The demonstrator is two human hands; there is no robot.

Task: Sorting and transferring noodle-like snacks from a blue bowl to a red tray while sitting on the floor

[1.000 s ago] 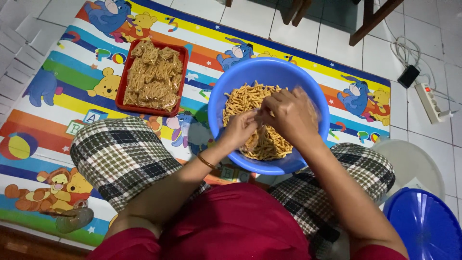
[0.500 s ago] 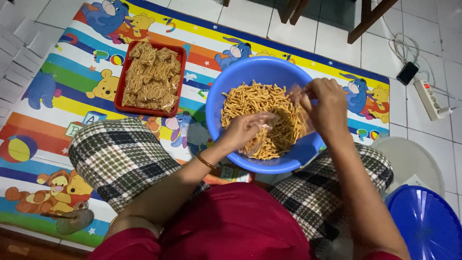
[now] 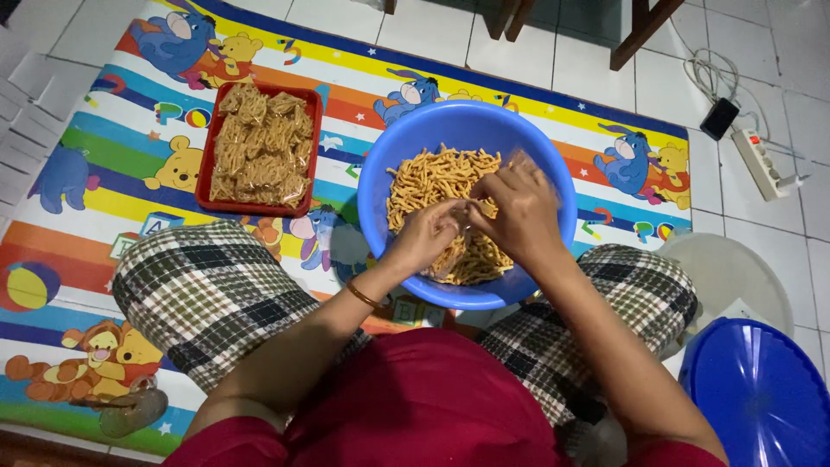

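A blue plastic basin (image 3: 385,173) sits on the mat between my knees, holding a heap of orange stick snacks (image 3: 432,177). Both hands are over the basin. My left hand (image 3: 425,238) and my right hand (image 3: 517,212) together hold a small clear plastic bag (image 3: 462,238) with snacks in it, fingers meeting at its mouth. A thin bangle circles my left wrist. To the left, a red tray (image 3: 259,147) carries several filled clear bags of the same snack.
A colourful cartoon play mat (image 3: 130,130) covers the white tiled floor. A blue lid (image 3: 761,398) and a pale round lid (image 3: 735,277) lie at the right. A power strip (image 3: 761,160) with cable lies at the far right. Wooden chair legs stand at the top.
My right hand lifted to the basin's right side, then came back toward the middle to meet my left hand at the small bag.
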